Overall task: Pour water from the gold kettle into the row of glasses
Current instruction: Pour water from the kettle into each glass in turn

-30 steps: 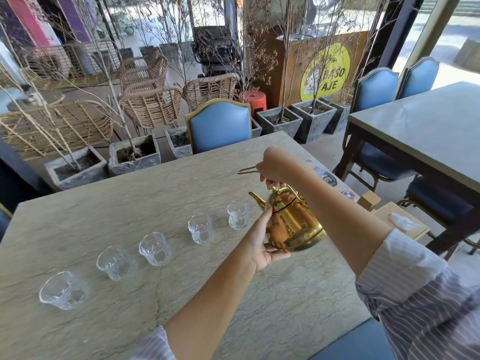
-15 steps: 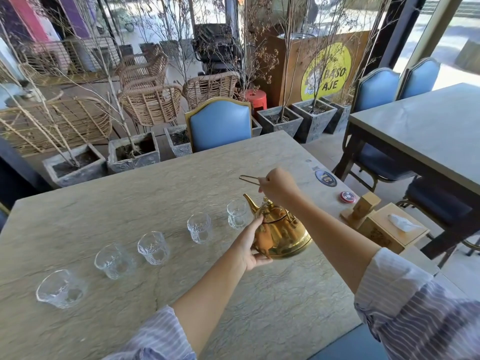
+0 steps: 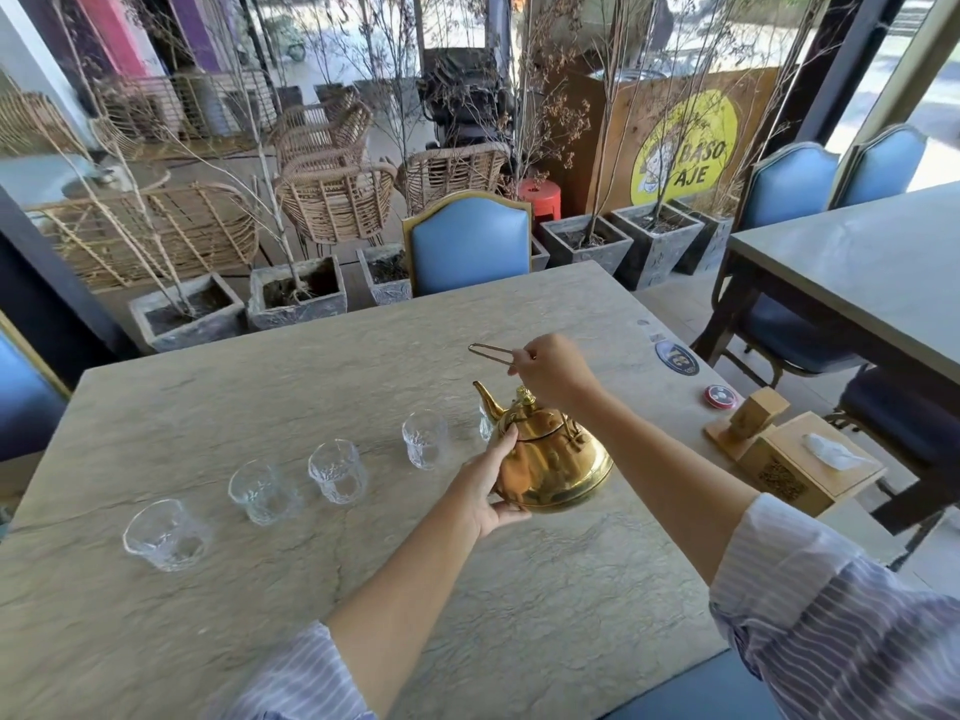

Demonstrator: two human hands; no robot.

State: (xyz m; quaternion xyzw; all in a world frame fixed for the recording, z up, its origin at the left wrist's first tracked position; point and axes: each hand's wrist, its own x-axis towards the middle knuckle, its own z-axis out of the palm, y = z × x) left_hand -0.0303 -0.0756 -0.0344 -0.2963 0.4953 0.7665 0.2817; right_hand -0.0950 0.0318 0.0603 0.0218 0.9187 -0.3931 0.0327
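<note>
The gold kettle (image 3: 556,459) is near the right end of the row of glasses, almost upright, spout pointing up and left. My right hand (image 3: 553,374) grips its thin wire handle above the lid. My left hand (image 3: 485,485) cups the kettle's left side and underside. Several clear textured glasses stand in a row on the stone table (image 3: 260,387): the leftmost glass (image 3: 166,535), then a glass (image 3: 258,492), a glass (image 3: 337,471) and a glass (image 3: 425,439). The rightmost glass (image 3: 484,423) is mostly hidden behind the kettle.
A wooden tissue box (image 3: 800,470) and wooden stand (image 3: 750,420) sit at the table's right edge, with a red round tin (image 3: 719,397) and a blue coaster (image 3: 676,358). A blue chair (image 3: 470,246) stands beyond the far edge. Another table (image 3: 857,272) is to the right.
The kettle has come down and tipped back from a forward tilt toward upright. My right hand dropped with the handle; my left hand stayed on the kettle's side.
</note>
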